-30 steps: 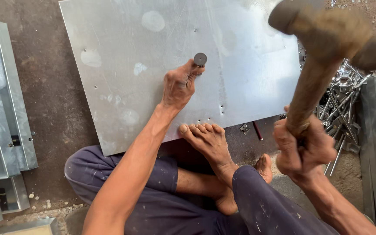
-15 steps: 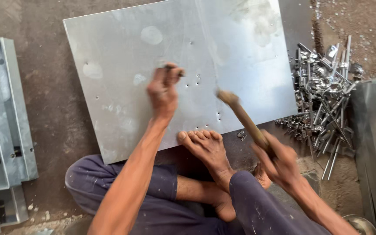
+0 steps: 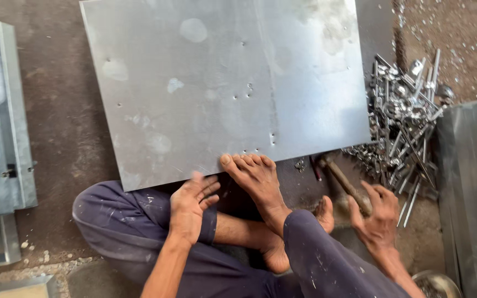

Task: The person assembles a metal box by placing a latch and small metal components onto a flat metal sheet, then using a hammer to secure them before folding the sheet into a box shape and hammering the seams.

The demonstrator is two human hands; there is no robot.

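Note:
A large grey metal sheet (image 3: 222,83) with several small punched holes lies on the floor in front of me. My bare foot (image 3: 255,176) rests its toes on the sheet's near edge. My left hand (image 3: 191,207) is just beside that edge, left of the foot, with its fingers spread and nothing in it. A wooden-handled hammer (image 3: 340,179) lies on the floor below the sheet's right corner. My right hand (image 3: 379,218) hovers over the handle's end with the fingers apart, not closed around it.
A pile of shiny metal pieces (image 3: 404,121) lies to the right of the sheet. Folded metal channels (image 3: 1,121) lie at the left, and grey metal sections (image 3: 470,193) at the right edge. A metal bowl (image 3: 437,284) sits at the bottom right.
My right hand swung the hammer down from overhead and has laid it on the floor, fingers opening. My left hand left the small punch on the sheet and pulled back to the near edge.

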